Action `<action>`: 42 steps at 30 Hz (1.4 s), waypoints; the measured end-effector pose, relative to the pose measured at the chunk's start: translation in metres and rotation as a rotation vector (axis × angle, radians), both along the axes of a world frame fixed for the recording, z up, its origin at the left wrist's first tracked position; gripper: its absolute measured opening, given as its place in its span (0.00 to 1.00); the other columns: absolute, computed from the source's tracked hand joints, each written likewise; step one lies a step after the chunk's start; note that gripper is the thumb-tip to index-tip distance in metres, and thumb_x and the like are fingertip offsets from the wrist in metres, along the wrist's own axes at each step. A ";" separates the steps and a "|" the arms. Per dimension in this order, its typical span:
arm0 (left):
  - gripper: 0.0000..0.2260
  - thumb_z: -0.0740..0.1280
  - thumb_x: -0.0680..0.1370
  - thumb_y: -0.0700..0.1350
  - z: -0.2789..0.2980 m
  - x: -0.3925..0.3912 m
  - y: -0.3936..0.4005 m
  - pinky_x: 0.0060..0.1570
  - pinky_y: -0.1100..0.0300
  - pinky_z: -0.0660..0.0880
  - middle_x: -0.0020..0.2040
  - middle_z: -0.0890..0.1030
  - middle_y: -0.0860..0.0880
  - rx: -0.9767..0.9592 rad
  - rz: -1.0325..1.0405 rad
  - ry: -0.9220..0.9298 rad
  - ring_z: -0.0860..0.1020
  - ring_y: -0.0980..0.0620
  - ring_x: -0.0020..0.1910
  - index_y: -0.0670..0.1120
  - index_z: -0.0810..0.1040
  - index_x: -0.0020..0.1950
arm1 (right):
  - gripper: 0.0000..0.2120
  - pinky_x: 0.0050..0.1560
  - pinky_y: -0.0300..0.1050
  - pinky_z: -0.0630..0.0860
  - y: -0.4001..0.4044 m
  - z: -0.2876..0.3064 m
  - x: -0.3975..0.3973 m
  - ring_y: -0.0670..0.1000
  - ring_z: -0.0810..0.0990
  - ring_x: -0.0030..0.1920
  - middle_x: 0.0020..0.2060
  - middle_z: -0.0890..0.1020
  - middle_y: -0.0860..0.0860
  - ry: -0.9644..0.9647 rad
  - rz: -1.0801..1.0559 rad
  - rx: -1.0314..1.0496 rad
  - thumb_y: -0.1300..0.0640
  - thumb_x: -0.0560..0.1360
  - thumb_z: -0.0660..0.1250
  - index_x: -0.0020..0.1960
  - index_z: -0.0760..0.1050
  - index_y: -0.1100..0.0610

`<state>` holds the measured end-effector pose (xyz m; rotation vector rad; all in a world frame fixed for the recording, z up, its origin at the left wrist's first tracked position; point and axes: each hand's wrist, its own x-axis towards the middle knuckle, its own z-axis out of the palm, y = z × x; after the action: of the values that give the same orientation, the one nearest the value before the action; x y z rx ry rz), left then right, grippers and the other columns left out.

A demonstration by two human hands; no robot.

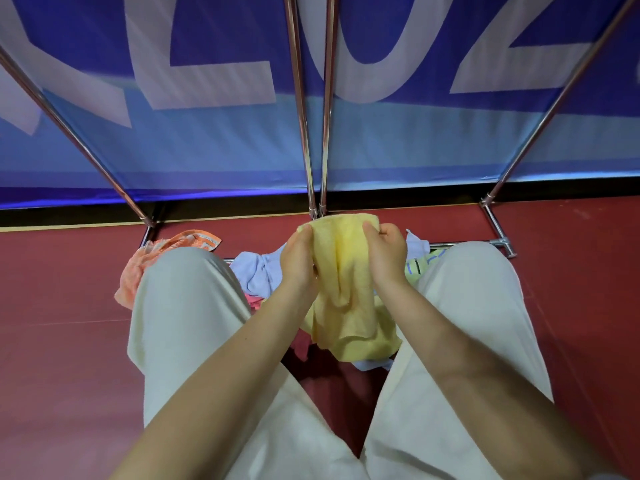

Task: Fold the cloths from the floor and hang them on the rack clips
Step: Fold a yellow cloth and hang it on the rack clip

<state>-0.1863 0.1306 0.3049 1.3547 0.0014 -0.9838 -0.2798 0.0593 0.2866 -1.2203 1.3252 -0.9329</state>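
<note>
A yellow cloth (pixel 343 289) hangs between my knees, held up by its top edge. My left hand (pixel 299 259) grips its left side and my right hand (pixel 386 256) grips its right side, both closed on the fabric. Below it on the red floor lies a heap of other cloths: an orange one (pixel 152 261) by my left knee, a pale blue one (pixel 258 271), a pink one (pixel 254 301) and a light green striped one (pixel 417 268). The chrome rack poles (pixel 311 133) rise in front of me. No clips are in view.
My legs in cream trousers (pixel 180 323) frame the heap on both sides. The rack's chrome base bar (pixel 498 242) lies on the floor at the right. A blue banner with large white letters (pixel 207 81) stands behind the rack.
</note>
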 end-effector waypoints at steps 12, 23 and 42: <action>0.15 0.53 0.83 0.46 -0.010 -0.031 -0.027 0.54 0.54 0.77 0.52 0.81 0.43 0.065 -0.135 -0.219 0.79 0.47 0.53 0.41 0.77 0.59 | 0.08 0.39 0.43 0.72 0.014 0.005 -0.012 0.47 0.73 0.36 0.33 0.74 0.46 -0.024 0.287 -0.187 0.58 0.77 0.66 0.41 0.70 0.51; 0.15 0.56 0.81 0.40 -0.003 -0.033 -0.028 0.45 0.59 0.77 0.49 0.83 0.41 -0.064 -0.198 -0.180 0.80 0.51 0.45 0.38 0.79 0.58 | 0.07 0.45 0.35 0.71 0.005 0.013 -0.036 0.41 0.75 0.40 0.39 0.79 0.46 0.202 0.395 -0.479 0.61 0.76 0.66 0.50 0.81 0.55; 0.15 0.57 0.82 0.56 0.007 -0.032 -0.009 0.54 0.55 0.77 0.45 0.83 0.51 -0.066 -0.365 -0.191 0.82 0.53 0.48 0.50 0.80 0.49 | 0.18 0.45 0.44 0.73 0.002 0.007 -0.024 0.50 0.79 0.43 0.39 0.81 0.49 0.187 0.264 -0.080 0.42 0.76 0.63 0.50 0.77 0.58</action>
<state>-0.2186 0.1218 0.3123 1.4107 -0.4323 -1.1410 -0.3036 0.0609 0.2931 -1.5331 1.2419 -0.7021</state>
